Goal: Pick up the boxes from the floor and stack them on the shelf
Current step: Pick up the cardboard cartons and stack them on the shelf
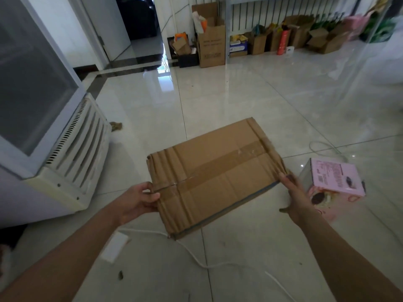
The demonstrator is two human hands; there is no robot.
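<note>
A large brown cardboard box (214, 173) with tape across its top is in front of me, above the tiled floor. My left hand (139, 198) grips its near left edge, thumb on top. My right hand (294, 192) presses flat against its right side. A small pink box (333, 182) stands on the floor just right of my right hand. A metal shelf post (227, 29) and shelf edge show at the back, far from me.
A white glass-door cooler (50, 118) stands close on the left. A white power strip (114, 247) and its cable (196, 260) lie on the floor under the box. Several open cardboard boxes (212, 42) line the back wall. A doorway (139, 25) opens at the back.
</note>
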